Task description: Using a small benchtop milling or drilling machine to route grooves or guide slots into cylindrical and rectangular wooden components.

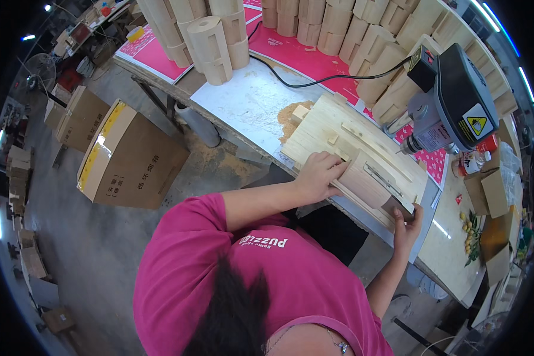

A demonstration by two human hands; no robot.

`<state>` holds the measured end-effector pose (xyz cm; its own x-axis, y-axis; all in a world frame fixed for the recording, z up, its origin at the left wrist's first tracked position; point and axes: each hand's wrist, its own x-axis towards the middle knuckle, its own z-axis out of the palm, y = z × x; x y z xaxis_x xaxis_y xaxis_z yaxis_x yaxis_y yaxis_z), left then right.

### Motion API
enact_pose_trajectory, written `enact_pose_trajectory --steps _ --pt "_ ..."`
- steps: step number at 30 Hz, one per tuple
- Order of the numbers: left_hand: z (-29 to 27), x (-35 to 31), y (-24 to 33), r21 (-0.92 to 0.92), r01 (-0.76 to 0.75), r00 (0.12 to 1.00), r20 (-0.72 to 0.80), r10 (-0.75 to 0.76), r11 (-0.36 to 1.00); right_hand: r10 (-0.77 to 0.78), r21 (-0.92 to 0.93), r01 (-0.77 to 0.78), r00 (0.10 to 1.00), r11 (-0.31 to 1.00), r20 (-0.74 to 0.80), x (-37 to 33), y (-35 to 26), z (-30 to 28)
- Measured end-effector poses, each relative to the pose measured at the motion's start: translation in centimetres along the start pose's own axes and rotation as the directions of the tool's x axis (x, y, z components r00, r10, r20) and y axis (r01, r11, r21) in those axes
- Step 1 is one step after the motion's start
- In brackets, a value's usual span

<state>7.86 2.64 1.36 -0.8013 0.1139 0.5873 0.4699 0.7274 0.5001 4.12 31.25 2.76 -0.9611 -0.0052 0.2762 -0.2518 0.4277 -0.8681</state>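
Note:
A pale wooden cylinder (369, 178) with a long narrow slot along its upper side lies in a flat wooden jig (323, 127) on the bench. My left hand (319, 177) grips its left end, thumb and fingers bent around the wood. At the other end, my right hand (407, 230) pinches the piece beside a dark brown area; I cannot tell whether that is a separate part or shadow. Over the jig's right side stands a drill press (457, 101), its chuck (410, 144) behind and above the cylinder, apart from it.
Slotted wooden cylinders stand stacked at the back (338, 29) and back left (210, 50). A black cable (314, 85) crosses the bench to the drill. Sawdust (288, 121) lies left of the jig. An open carton (486, 193) and bottle (471, 163) stand right; a large cardboard box (133, 157) stands on the floor.

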Motion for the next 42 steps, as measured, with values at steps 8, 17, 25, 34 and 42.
enact_pose_trajectory --steps 8,17,25,34,42 --pt "2.7 2.8 -1.9 -0.057 0.077 0.981 0.181 -0.065 0.995 -0.063 -0.161 0.055 0.997 0.985 -0.047 3.3 1.4 -1.3" --pt "3.9 6.2 -4.3 -0.006 0.063 0.983 0.175 -0.061 0.998 -0.101 -0.194 0.085 0.992 0.977 -0.073 7.1 1.7 0.4" --pt "2.3 5.7 -6.3 -0.06 0.063 0.981 0.189 -0.051 0.996 -0.031 -0.074 0.03 0.999 0.997 -0.011 7.1 1.5 2.4" --pt "1.7 6.1 -6.5 -0.093 0.11 0.947 0.311 -0.077 0.99 -0.505 -0.026 0.53 0.79 0.847 -0.349 15.4 -11.0 -4.5" --pt "2.4 5.8 -7.1 -0.134 0.093 0.954 0.296 -0.05 0.987 -0.476 -0.271 0.416 0.854 0.868 -0.21 18.3 -17.5 -3.4"
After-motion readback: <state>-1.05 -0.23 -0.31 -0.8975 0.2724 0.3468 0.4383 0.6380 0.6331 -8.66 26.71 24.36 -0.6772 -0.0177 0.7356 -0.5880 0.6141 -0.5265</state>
